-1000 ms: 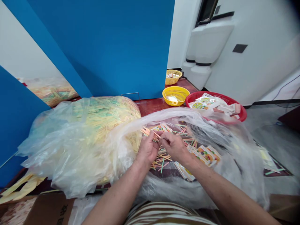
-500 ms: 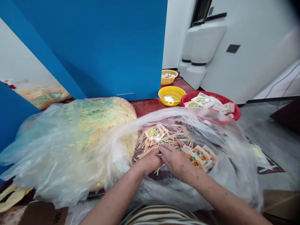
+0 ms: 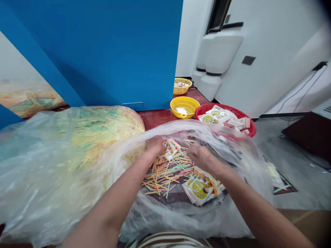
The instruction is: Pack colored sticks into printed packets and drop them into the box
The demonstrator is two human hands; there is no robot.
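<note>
Thin pastel sticks (image 3: 165, 174), like short straws, lie loose in the mouth of a clear plastic bag (image 3: 134, 220). At their far left is my left hand (image 3: 155, 146), closed beside a printed packet (image 3: 171, 148); its fingertips are hidden. My right hand (image 3: 198, 154) is curled closed at the right edge of the sticks, and what it holds, if anything, cannot be made out. Several overlapping printed packets (image 3: 200, 188) with fruit pictures lie below my right hand, nearer my body.
A big clear bag (image 3: 103, 127) full of similar sticks bulges on the left. Beyond the open bag stand a red basket (image 3: 252, 127) of packets and two yellow baskets, one nearer (image 3: 184, 100) and one farther (image 3: 182, 90). A blue panel (image 3: 124, 51) rises behind.
My hands were together over the sticks; they have moved apart and farther away, left hand leftward, right hand rightward. The near packets appear shifted left and closer to my body. The view has turned slightly.
</note>
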